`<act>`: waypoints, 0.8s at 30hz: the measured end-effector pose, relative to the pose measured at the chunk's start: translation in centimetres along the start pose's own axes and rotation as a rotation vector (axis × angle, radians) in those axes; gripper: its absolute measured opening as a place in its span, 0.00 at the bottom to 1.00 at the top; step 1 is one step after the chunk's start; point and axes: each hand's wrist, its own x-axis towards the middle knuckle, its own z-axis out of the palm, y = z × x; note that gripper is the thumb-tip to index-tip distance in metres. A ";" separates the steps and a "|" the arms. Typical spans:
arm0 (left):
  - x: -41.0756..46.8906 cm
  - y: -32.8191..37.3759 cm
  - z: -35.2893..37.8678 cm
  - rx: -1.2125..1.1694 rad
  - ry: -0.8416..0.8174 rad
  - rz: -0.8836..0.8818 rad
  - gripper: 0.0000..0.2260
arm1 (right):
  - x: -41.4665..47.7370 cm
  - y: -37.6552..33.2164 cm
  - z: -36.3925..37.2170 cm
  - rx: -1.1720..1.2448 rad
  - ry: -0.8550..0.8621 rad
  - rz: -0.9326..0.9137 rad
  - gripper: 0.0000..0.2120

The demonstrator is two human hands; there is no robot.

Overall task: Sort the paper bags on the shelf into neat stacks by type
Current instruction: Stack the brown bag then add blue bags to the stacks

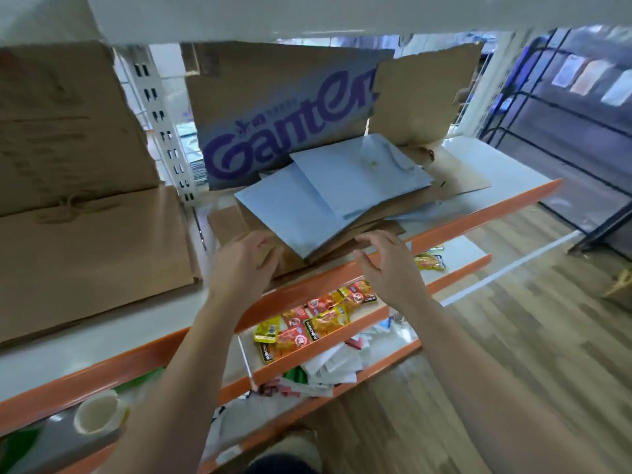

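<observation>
**Paper bags [328,213] lie in a loose mixed heap at mid-shelf, both hands at its front edge**

Paper bags of two kinds are on the white shelf [102,336] with the orange front lip. On its left part lies a flat stack of large brown bags [92,251] with twine handles, and more brown bags [61,131] stand upright behind it against the back. To the right of the slotted white upright [160,118], a brown cardboard panel [273,114] printed "Ganten" in purple leans against the back, and a torn cardboard piece [420,97] overlaps its right end.

In front of the panel sits the heap. Two pale white bags [290,206] lie skewed on top, one overlapping the other. Smaller brown bags [376,229] fan out beneath them at different angles.

The left hand [246,261] rests on a brown bag at the heap's front left corner with its fingers bent; motion blur hides whether it grips the bag. The right hand [386,265] is at the heap's front right edge. Its fingers are curved and slack and its thumb is held apart, with nothing in its grasp. I cannot tell whether it touches the bags.

On the lower shelf lie red and yellow snack packets [318,316], and at lower left stands a white cup [95,410].
</observation>
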 end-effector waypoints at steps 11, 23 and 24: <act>10.7 3.3 6.5 -0.059 0.009 0.032 0.13 | 9.6 9.2 -3.4 -0.102 0.065 0.090 0.17; 13.3 2.8 8.5 0.062 -0.001 -0.068 0.12 | 16.3 13.2 -3.9 0.341 0.259 0.579 0.27; 13.1 2.8 8.7 0.073 -0.001 -0.072 0.12 | 16.7 13.4 -3.9 0.449 0.278 0.627 0.31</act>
